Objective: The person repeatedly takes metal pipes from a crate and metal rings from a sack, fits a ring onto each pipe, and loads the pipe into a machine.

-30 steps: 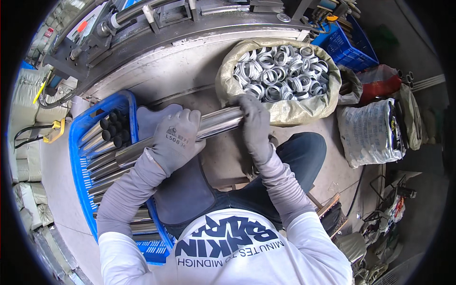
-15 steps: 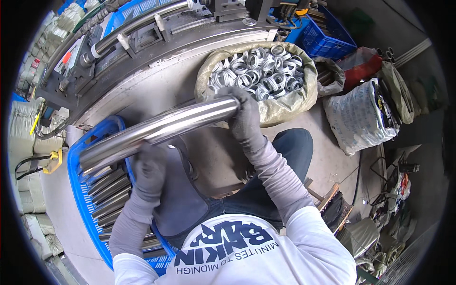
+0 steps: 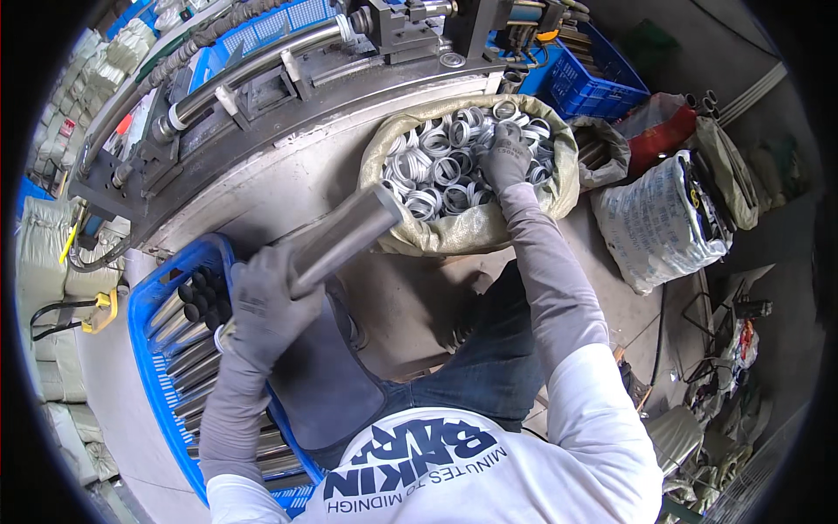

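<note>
In the head view, the lower end of the steel tube (image 3: pixel 336 237) is hidden inside the left hand (image 3: pixel 262 306), and the fingertips of the right hand (image 3: pixel 506 157) are sunk among the metal rings (image 3: pixel 436 170), so I cannot tell whether they pinch one. The blue crate (image 3: pixel 144 323) runs under the left forearm and out of sight behind the white shirt. The far machine (image 3: pixel 288 79) bends toward the rim and its parts are hard to make out.

The two hands are well apart. The left hand, in a grey glove, is clamped around the tube, which slants up and right from the fist, its free end just beside the edge of the sack (image 3: pixel 471 229). The right hand, gloved too, lies palm down on the rings inside the open sack.

The tube is round, smooth and shiny grey, with a flat-cut end. More tubes of the same kind lie side by side in the crate, dark open ends showing.
</note>
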A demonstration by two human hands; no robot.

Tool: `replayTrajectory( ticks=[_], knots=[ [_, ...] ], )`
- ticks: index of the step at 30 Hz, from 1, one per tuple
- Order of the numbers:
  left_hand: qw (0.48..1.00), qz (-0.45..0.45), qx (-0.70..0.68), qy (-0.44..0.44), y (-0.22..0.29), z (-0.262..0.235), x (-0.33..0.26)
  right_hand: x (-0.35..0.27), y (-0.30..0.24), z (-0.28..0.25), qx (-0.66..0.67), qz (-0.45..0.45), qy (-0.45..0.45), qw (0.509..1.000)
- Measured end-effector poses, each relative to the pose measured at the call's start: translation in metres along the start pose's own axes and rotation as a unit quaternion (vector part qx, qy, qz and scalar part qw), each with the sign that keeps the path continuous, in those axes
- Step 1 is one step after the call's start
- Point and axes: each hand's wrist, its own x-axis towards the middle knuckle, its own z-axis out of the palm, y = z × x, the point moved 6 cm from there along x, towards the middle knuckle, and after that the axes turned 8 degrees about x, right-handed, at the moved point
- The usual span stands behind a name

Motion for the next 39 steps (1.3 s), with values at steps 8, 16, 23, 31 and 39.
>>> replayTrajectory(
  ticks=[8, 16, 23, 31, 39],
  knots=[
    [0.998, 0.052, 0.034, 0.001, 0.005, 0.024, -0.012, -0.088, -0.071, -0.103, 0.867, 0.064, -0.279, 0.409],
    [0.997, 0.065, 0.028, 0.033, 0.006, 0.014, -0.023, -0.133, -0.104, -0.108, 0.881, 0.050, -0.343, 0.321],
    [0.997, 0.065, 0.043, 0.026, 0.010, 0.019, -0.024, -0.154, -0.138, -0.101, 0.745, -0.001, -0.319, 0.586],
    [0.998, 0.035, 0.049, -0.025, 0.011, 0.031, -0.019, -0.169, -0.164, -0.108, 0.638, -0.126, -0.125, 0.749],
    [0.995, 0.026, 0.070, -0.070, 0.008, 0.040, -0.012, -0.173, -0.165, -0.088, 0.642, 0.020, -0.089, 0.761]
  ],
)
